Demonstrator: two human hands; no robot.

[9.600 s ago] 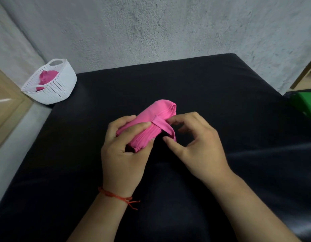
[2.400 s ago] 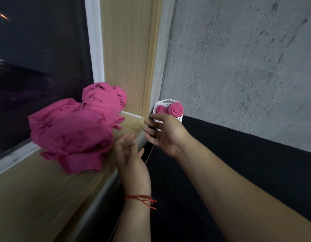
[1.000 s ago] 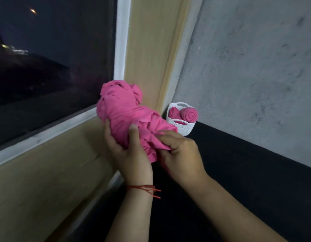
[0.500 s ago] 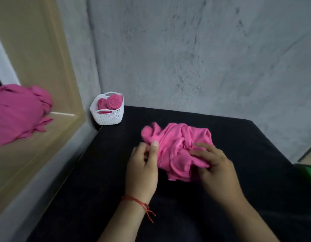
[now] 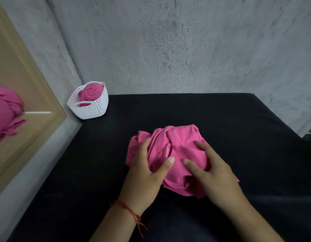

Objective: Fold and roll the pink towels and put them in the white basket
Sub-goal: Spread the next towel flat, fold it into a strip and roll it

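A crumpled pink towel (image 5: 179, 142) lies bunched on the black surface (image 5: 221, 116) in front of me. My left hand (image 5: 146, 173) grips its left side, thumb and fingers curled round a fold. My right hand (image 5: 210, 170) rests on its right side with fingers fairly straight, pressing the cloth down. The white basket (image 5: 91, 109) stands at the far left corner of the surface, with rolled pink towels (image 5: 91, 93) inside it.
More crumpled pink towels (image 5: 4, 110) lie on the wooden sill (image 5: 28, 130) at the left. A rough grey wall (image 5: 186, 49) stands behind the surface. A pale ledge runs along the surface's left edge.
The crumpled towel was taken from the sill pile and set down on the black surface. Both hands have shifted over it, and my view has swung from the window to the surface.
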